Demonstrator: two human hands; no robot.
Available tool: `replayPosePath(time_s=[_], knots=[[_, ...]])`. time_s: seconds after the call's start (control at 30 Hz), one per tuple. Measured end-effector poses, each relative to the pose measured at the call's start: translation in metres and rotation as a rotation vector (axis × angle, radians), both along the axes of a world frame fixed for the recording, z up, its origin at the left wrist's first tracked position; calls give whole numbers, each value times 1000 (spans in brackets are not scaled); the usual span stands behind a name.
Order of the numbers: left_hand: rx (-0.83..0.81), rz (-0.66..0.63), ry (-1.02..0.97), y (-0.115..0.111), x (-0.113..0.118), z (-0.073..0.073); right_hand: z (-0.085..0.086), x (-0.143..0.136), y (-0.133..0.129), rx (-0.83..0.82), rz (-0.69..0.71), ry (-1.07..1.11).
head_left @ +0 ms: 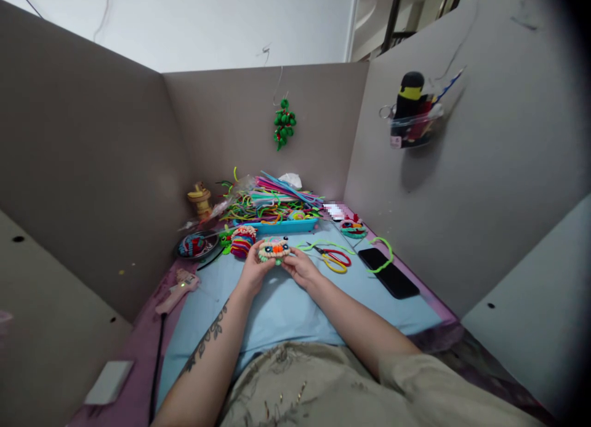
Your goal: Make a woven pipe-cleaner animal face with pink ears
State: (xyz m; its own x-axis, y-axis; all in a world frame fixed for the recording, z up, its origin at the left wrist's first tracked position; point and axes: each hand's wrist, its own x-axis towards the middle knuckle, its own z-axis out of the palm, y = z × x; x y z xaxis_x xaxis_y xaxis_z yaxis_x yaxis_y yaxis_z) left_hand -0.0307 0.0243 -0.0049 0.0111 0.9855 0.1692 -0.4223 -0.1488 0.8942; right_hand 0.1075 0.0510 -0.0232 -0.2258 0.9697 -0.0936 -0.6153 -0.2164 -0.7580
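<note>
A small craft figure in cream, orange and green, with dark round eyes, is held up over the blue cloth. My left hand grips its left side, the fingers closed on it. On the opposite side, the closed fingers of my right hand hold its lower right edge. Just left of the figure stands a striped multicoloured piece. Scissors with red and yellow handles lie to the right of my right hand, beside a bright green pipe cleaner.
A blue tray heaped with pipe cleaners stands at the back. A black phone lies at right. At left are a pink glue gun, a dark bowl and a white block. Grey partitions surround the table.
</note>
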Motion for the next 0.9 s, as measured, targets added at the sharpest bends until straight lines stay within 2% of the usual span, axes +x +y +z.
replayPosePath(time_s=[0.1, 0.23, 0.43, 0.57, 0.7, 0.9], knots=[[79, -35, 36, -2, 3, 0, 0, -1, 1, -28, -7, 13], [155, 31, 118, -2, 7, 1, 1, -2, 0, -20, 27, 51], [158, 83, 146, -1, 9, 2, 5, 1, -4, -37, 69, 14], [115, 98, 29, 1, 7, 0, 10, 3, -7, -29, 80, 36], [11, 35, -152, 2, 2, 4, 15, 3, -10, 11, 77, 71], [-123, 5, -279, 0, 2, 10, 13, -1, -12, 108, 13, 51]])
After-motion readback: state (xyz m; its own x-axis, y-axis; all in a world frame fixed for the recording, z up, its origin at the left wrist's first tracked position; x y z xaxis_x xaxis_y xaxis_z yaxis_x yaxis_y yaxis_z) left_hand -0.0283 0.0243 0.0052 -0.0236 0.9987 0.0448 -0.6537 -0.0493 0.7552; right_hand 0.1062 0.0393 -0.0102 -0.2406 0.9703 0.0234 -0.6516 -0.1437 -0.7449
